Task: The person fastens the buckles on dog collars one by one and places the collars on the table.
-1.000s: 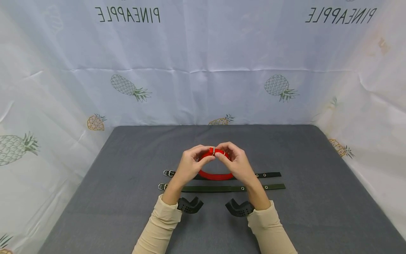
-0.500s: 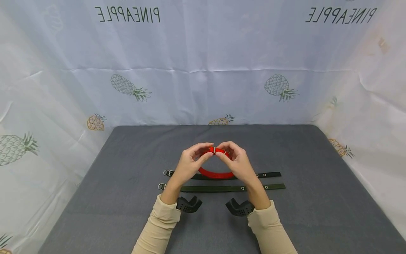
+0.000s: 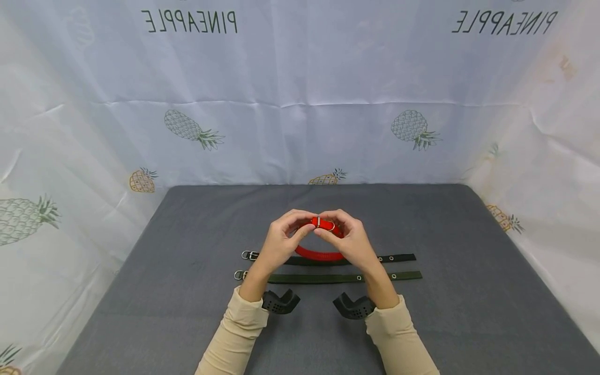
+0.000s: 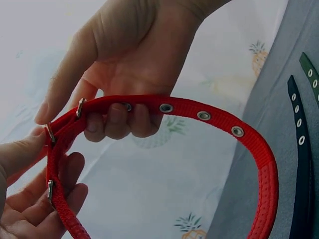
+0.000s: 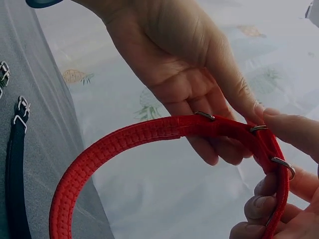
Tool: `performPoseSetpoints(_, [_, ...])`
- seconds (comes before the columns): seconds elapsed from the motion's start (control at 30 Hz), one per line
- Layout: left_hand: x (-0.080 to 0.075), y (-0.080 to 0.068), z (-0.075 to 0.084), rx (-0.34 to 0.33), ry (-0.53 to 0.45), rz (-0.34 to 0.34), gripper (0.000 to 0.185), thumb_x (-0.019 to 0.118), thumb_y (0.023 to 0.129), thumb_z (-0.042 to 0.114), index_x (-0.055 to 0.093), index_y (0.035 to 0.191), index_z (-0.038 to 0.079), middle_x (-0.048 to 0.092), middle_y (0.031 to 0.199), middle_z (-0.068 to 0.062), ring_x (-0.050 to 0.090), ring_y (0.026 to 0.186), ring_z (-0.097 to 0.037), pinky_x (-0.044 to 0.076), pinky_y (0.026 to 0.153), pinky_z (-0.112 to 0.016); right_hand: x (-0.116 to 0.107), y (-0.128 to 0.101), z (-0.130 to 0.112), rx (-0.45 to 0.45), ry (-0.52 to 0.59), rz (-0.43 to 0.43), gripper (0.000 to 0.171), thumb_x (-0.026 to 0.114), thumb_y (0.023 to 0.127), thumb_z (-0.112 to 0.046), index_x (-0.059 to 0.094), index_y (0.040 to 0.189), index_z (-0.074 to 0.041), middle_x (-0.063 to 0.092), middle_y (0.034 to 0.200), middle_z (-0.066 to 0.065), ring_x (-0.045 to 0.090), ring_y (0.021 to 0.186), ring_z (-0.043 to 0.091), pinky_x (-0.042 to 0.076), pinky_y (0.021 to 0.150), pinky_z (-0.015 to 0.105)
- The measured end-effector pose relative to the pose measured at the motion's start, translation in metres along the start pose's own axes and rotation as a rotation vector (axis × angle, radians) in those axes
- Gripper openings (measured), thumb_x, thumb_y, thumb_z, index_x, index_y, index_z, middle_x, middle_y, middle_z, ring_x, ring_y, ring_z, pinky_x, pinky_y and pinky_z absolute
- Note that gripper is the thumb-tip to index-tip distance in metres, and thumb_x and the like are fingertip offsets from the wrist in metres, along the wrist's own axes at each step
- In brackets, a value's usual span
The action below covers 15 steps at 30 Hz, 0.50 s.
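Both hands hold a red dog collar, closed into a loop, in front of me. My left hand grips the eyelet end; in the left wrist view its fingers curl under the strap, where several metal eyelets show. My right hand grips the buckle end, beside the padded part seen in the right wrist view. The thumbs sit close together at the metal buckle, with the strap passing through it. A D-ring shows further along the strap in the right wrist view.
A black collar and a dark green collar lie stretched out, side by side, on the grey table. Both forearms overlap them in the head view. A white pineapple-print curtain stands behind and at both sides.
The red loop has risen slightly and its buckle has shifted a little to the right. My right thumb has slid left toward the buckle. The two collars on the table have not moved.
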<state>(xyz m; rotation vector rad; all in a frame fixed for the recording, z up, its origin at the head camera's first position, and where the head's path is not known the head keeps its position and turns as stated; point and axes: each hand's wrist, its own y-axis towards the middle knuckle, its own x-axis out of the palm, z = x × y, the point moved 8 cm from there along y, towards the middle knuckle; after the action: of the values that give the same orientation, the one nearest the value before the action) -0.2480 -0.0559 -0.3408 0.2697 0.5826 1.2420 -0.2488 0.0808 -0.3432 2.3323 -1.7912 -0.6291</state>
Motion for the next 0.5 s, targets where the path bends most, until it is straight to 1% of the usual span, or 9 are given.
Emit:
performPoseSetpoints(0.1, [-0.0001,0.0005,0.0025,0.032,0.006,0.013,0.025,0.062,0.092,0.005,0.065,0.114,-0.005,0.062,0.111,-0.02,0.062,0.097,-0.014,0.054,0.09,-0.021,-0.0011,0.0004,0.0003,0.001,-0.007,0.009,0.029,0.069,0.087,-0.002,0.064,0.114,0.004,0.058,0.096,0.018,0.042,0.06,0.007,0.038,0.054,0.019])
performPoseSetpoints(0.27, [0.0003,0.0013,0.0037,0.06,0.011,0.032,0.024,0.063,0.091,0.004,0.066,0.113,-0.006,0.062,0.108,-0.021,0.062,0.096,-0.014,0.055,0.09,-0.021,-0.0021,0.0009,0.0016,-0.002,-0.012,0.017,0.028,0.069,0.087,-0.003,0.065,0.114,0.005,0.056,0.091,0.012,0.039,0.057,0.007,0.037,0.051,0.02])
performPoseSetpoints(0.33, [0.0006,0.0013,0.0034,0.06,0.006,0.033,0.025,0.063,0.091,0.006,0.066,0.112,-0.006,0.062,0.108,-0.021,0.062,0.097,-0.013,0.054,0.09,-0.02,-0.0021,0.001,0.0019,-0.007,-0.01,0.017,0.028,0.069,0.087,-0.003,0.065,0.113,0.005,0.056,0.091,0.012,0.039,0.056,0.007,0.037,0.051,0.02])
performPoseSetpoints(0.37, [0.0006,0.0012,0.0031,0.063,0.008,0.035,0.024,0.063,0.091,0.006,0.066,0.112,-0.006,0.063,0.107,-0.021,0.063,0.097,-0.015,0.055,0.091,-0.022,-0.0021,0.0009,0.0017,-0.008,-0.01,0.016,0.027,0.069,0.087,-0.003,0.065,0.113,0.005,0.057,0.091,0.013,0.039,0.056,0.007,0.037,0.051,0.02])
performPoseSetpoints(0.5, [0.0005,0.0002,0.0021,0.068,0.015,0.046,0.023,0.063,0.091,0.006,0.067,0.111,-0.006,0.063,0.107,-0.02,0.063,0.097,-0.013,0.055,0.091,-0.023,-0.0014,0.001,0.0021,-0.006,-0.01,0.011,0.026,0.068,0.087,-0.003,0.065,0.112,0.005,0.057,0.093,0.016,0.039,0.055,0.006,0.037,0.05,0.019])
